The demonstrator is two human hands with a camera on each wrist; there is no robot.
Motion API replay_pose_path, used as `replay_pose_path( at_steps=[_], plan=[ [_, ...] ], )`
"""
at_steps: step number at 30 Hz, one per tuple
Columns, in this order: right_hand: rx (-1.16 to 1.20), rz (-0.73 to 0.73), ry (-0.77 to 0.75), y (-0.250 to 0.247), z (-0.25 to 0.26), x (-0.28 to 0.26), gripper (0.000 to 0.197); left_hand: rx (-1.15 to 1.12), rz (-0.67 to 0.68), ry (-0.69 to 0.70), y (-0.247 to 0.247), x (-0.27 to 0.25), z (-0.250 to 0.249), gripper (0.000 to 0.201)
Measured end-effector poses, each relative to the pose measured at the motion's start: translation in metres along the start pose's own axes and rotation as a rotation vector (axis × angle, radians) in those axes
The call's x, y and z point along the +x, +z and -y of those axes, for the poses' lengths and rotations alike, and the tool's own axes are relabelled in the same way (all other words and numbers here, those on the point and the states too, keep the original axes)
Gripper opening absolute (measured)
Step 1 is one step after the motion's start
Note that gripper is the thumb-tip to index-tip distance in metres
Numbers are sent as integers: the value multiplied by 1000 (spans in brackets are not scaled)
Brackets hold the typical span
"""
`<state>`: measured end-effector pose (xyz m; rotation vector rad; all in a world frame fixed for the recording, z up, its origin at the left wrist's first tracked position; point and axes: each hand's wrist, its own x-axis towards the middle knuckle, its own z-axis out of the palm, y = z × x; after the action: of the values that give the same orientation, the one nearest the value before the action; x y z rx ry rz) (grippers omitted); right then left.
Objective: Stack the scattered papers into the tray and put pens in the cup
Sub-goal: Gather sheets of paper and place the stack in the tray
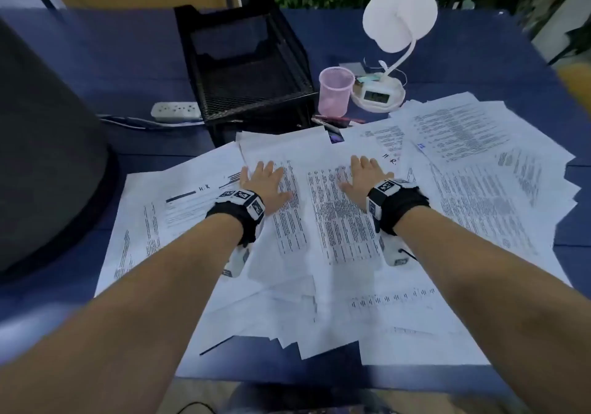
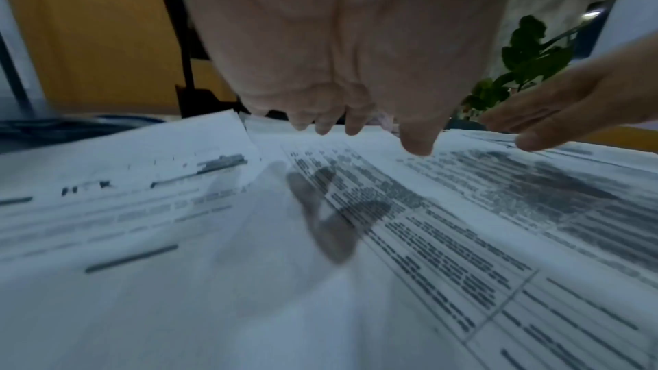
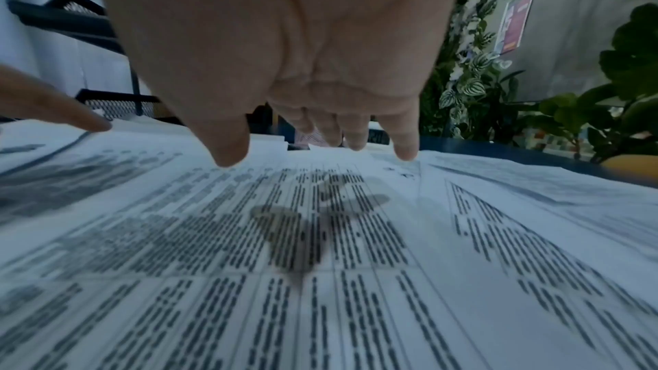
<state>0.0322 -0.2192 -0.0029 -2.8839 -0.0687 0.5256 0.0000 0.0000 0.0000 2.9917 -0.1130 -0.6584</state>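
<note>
Head view high above, looking forward and down over the papers (image 1: 335,221), wrist views low, close under each palm, facing forward, sharing those sheets.

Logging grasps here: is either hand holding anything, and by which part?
Nothing is held. The left hand and right hand hover open, fingers spread, above the scattered papers.

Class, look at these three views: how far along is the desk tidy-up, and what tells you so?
Done: nothing; the black mesh tray and pink plastic cup look empty. In hand: the left hand and right hand hover flat above the scattered printed papers, gripping none. Left: stacking all sheets, then cupping the pens beside the cup.
</note>
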Motion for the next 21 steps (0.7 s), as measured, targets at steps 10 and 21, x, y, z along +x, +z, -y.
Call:
replay_pose_path(
  at_steps=[10, 21],
  plan=[
    [-182, 139, 241, -11, -25, 17, 79, -69, 199, -8, 17, 19, -2, 109],
    [-230, 116, 249, -7, -28, 22, 84, -98, 75, -30, 13, 36, -19, 83]
  ],
)
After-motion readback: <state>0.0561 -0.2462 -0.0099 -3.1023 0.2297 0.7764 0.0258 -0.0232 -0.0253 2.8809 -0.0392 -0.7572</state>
